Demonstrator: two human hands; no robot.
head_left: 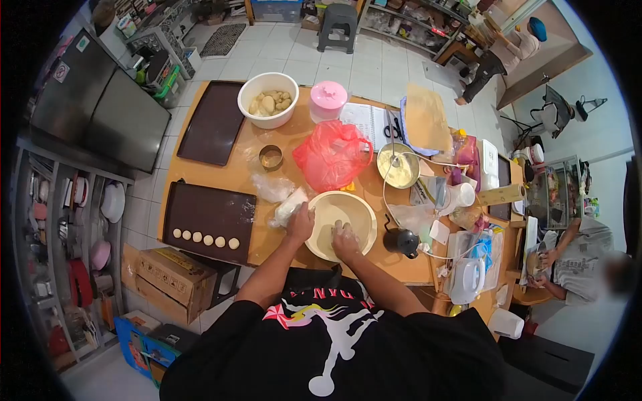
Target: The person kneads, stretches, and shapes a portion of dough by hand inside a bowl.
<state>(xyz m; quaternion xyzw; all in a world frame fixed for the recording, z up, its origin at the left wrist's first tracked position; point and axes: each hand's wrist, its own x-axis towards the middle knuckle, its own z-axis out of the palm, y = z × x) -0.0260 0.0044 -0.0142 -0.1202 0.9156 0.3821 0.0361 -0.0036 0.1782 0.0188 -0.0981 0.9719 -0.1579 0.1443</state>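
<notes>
My right hand [346, 240] is inside a cream-coloured bowl [364, 217], fingers pointing down onto its floor, where some pale material lies. At the bowl's left rim my left hand [300, 224] is closed beside a white plastic bag [289, 207] that it appears to grip. A red plastic bag [334, 155] sits just beyond the bowl. Left of my hands, a dark tray [207, 212] carries a row of several small round dough pieces [208, 240]. A metal ring [271, 157] stands behind the white bag.
A white tub [267, 81] of dough balls, a pink container [328, 100] and another dark tray [212, 123] line the far side. At right are a metal bowl [399, 167], a black jug [403, 242] and clutter. One person [585, 264] is at right; another [508, 57] stands at the back.
</notes>
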